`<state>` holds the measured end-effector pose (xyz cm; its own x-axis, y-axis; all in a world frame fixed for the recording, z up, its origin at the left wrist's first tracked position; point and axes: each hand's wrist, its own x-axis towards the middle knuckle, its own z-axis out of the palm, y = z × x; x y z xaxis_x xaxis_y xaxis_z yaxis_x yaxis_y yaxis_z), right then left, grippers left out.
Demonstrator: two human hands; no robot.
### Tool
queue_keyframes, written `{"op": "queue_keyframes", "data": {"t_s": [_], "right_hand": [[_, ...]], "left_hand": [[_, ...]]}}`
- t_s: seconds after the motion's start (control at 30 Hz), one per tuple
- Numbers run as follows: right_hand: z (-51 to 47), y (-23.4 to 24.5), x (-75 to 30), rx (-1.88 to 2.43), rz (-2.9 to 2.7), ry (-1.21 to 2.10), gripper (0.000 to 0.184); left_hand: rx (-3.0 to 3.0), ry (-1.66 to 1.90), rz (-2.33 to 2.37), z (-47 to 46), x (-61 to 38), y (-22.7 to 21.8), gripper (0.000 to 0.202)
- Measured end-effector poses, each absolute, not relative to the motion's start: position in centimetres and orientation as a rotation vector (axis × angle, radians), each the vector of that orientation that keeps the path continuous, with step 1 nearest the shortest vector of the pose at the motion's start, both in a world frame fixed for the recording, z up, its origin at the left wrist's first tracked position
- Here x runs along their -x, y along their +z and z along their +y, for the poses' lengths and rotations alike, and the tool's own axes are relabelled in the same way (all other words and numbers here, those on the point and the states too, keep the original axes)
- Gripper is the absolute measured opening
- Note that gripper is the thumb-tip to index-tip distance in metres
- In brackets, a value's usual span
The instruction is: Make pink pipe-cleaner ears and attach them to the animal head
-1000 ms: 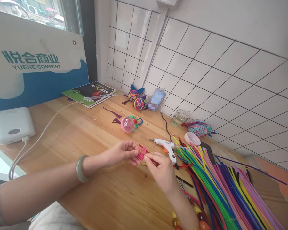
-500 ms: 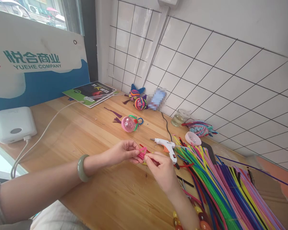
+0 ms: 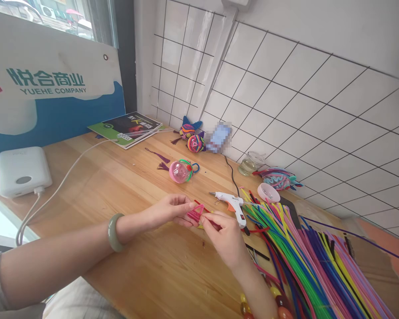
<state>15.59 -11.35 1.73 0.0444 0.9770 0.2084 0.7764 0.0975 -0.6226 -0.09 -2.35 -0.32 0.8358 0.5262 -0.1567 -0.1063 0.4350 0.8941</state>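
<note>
Between my two hands is a small piece of bent pink pipe cleaner (image 3: 195,213), folded into zigzags with a pointed loop on top. My left hand (image 3: 174,210), a green bangle on its wrist, grips it from the left between thumb and fingers. From the right, my right hand (image 3: 224,235) pinches its other side with thumb and index finger. Just beyond my right hand lies a white hot glue gun (image 3: 231,204), nozzle pointing left. A pink-capped clear ball (image 3: 178,172) with green trim and a purple tassel rests on the table beyond my hands.
Many coloured pipe cleaners (image 3: 295,257) spread over the right side. A pink cap (image 3: 268,193), a glass jar (image 3: 251,164) and a decorated fish (image 3: 279,178) stand near the tiled wall. A power bank (image 3: 25,173) and a booklet (image 3: 126,128) lie on the left.
My left fingers have shifted slightly on the pink pipe cleaner, so more of its folded part shows. My right hand stays almost in place. The view has moved very slightly.
</note>
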Motion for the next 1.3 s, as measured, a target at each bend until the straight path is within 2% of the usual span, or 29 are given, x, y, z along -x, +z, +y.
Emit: {"op": "queue_keyframes", "data": {"t_s": [1.3], "right_hand": [[-11.58,1.98,-15.29,1.72,-1.807,0.449,0.026]], "left_hand": [[-1.138,0.382,0.468,-2.0,-0.2,-1.07,0.029]]}}
